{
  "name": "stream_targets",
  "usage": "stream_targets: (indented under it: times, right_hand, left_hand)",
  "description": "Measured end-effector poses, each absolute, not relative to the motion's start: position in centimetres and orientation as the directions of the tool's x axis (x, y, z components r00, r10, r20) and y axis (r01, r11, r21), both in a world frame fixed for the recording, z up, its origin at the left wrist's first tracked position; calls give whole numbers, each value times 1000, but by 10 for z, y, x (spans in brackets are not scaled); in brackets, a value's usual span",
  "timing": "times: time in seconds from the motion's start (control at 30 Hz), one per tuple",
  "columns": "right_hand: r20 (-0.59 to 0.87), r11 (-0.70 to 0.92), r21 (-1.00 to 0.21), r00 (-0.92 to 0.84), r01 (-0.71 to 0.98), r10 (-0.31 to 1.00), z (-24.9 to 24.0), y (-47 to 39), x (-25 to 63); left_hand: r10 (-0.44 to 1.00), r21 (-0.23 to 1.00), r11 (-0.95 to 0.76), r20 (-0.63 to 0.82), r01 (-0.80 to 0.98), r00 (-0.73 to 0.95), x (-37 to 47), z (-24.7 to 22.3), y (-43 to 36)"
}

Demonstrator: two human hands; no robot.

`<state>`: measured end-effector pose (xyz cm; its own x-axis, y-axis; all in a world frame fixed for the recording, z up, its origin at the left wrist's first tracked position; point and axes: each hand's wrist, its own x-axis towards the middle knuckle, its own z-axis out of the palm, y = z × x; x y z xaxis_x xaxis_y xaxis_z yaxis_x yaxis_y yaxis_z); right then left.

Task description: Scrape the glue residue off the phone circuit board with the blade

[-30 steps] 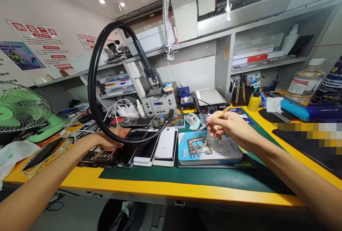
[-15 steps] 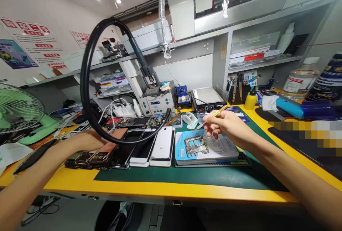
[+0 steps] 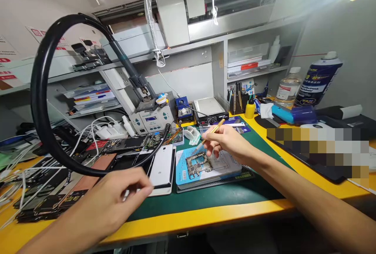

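My right hand (image 3: 225, 140) grips a slim gold-handled, pen-shaped tool (image 3: 216, 127) with a thin pale tip, pointing down and left. Its tip is close to the upper edge of a phone logic board (image 3: 199, 164); whether they touch I cannot tell. The board, with an opening in its middle, lies on a blue and white book (image 3: 183, 164). My left hand (image 3: 114, 197) is raised near the front of the phones, fingers curled and thumb against the fingers. A pale speck shows in its curl, too small to name. Just beyond it lies a white phone (image 3: 161, 166).
A thick black hose (image 3: 41, 101) loops over the left side from the hot-air station (image 3: 154, 120). Dark phones and copper-coloured parts (image 3: 102, 162) lie left. A yellow bottle (image 3: 249, 108), clear bottle (image 3: 289, 87) and spray can (image 3: 319, 77) stand right. The green mat (image 3: 217, 197) lies in front.
My left hand has come away from the stacked phone parts, toward me and to the right. The right hand still holds the tool over the board. The view has turned right.
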<state>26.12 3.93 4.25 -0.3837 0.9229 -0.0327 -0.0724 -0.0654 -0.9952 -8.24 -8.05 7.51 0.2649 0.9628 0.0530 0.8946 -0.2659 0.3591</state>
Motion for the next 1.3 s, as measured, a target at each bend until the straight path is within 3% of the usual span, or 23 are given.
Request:
stream_targets:
  times: [0.13,0.37,0.57,0.73,0.97,1.3]
  right_hand:
    - [-56,-79,-996,-405,-41,913,40,41,264]
    - [-72,-107,-992,-384,-69,921,41,47,269]
    - [-49,-116,-977,-344,-176,938,46,47,269]
    - [-24,-99,-959,-274,-266,962,51,49,269]
    - [2,-39,-966,-157,-255,988,46,59,278]
    - [93,97,-994,-97,39,991,32,54,269]
  left_hand:
    - [958,518,-255,19,816,287,-26,75,-23]
    - [931,684,-142,-153,716,331,29,68,29]
    - [916,766,-5,-254,643,311,25,56,54]
    - [912,789,-23,-235,614,336,13,50,59]
    - [906,708,-278,-32,649,423,-8,60,40]
    - [789,367,-614,302,699,535,-21,29,11]
